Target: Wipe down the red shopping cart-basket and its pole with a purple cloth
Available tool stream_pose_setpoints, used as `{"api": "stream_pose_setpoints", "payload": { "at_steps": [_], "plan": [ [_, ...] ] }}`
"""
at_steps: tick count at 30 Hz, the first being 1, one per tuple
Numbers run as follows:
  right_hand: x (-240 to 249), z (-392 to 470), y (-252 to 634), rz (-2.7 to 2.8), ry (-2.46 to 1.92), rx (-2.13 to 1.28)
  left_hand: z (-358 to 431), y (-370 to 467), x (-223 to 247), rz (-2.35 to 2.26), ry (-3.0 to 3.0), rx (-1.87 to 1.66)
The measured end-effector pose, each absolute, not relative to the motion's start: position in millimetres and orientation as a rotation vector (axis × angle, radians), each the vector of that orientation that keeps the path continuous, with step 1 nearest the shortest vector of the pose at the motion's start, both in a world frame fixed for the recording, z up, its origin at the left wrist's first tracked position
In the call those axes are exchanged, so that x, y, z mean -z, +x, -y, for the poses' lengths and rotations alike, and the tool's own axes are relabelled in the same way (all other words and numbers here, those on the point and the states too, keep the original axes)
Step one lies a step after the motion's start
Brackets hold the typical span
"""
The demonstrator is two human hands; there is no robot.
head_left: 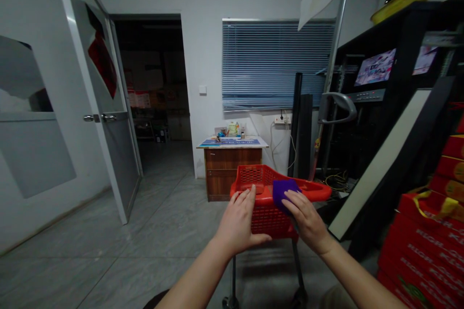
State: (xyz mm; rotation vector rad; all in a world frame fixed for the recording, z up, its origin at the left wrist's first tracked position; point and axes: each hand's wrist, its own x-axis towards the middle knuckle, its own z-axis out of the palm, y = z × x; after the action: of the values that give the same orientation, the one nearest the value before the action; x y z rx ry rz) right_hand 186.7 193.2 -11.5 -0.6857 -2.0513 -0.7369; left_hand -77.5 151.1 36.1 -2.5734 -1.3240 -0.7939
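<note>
A small red plastic shopping cart [268,219] with a perforated basket stands right in front of me. My left hand [237,217] is at the near left side of its basket, fingers stretched over the rim and thumb spread apart. A purple cloth [282,189] lies over the near rim, right of the middle. My right hand [306,217] presses on this cloth with its fingers bent around it, so part of the cloth is hidden. Below the basket, dark legs run down to wheels at the bottom of the view.
A brown wooden cabinet [234,171] with small items on top stands beyond the cart. On the left, a door [125,154] stands ajar beside a dark doorway. Red boxes [416,251] are stacked at the right, near a leaning pale board [380,164] and a black rack [406,34].
</note>
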Motion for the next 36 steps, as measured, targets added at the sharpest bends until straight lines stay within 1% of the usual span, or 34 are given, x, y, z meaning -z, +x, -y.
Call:
{"api": "stream_pose_setpoints", "payload": {
  "at_steps": [5,9,13,19,22,25,31,36],
  "plan": [
    [11,-191,224,1.935,-0.832,0.729,-146,-81,-40,1.277,-2.617,0.773],
    [0,-191,225,1.909,-0.853,0.625,-158,-100,-46,1.237,-2.651,0.787],
    [-8,-194,220,1.934,-0.862,0.553,-170,-115,-46,1.206,-2.688,0.657],
    [-4,-185,176,2.010,-0.741,0.562,-165,-110,-41,1.221,-2.697,0.709],
    [2,-181,145,2.045,-0.652,0.609,-159,-104,-41,1.239,-2.683,0.733],
    [9,-181,131,2.045,-0.584,0.656,-153,-97,-43,1.265,-2.668,0.735],
    [17,-189,165,1.998,-0.503,0.675,-138,-69,-47,1.265,-2.676,0.739],
    [15,-188,198,1.974,-0.519,0.583,-129,-35,-43,1.203,-2.694,0.823]
  ]
}}
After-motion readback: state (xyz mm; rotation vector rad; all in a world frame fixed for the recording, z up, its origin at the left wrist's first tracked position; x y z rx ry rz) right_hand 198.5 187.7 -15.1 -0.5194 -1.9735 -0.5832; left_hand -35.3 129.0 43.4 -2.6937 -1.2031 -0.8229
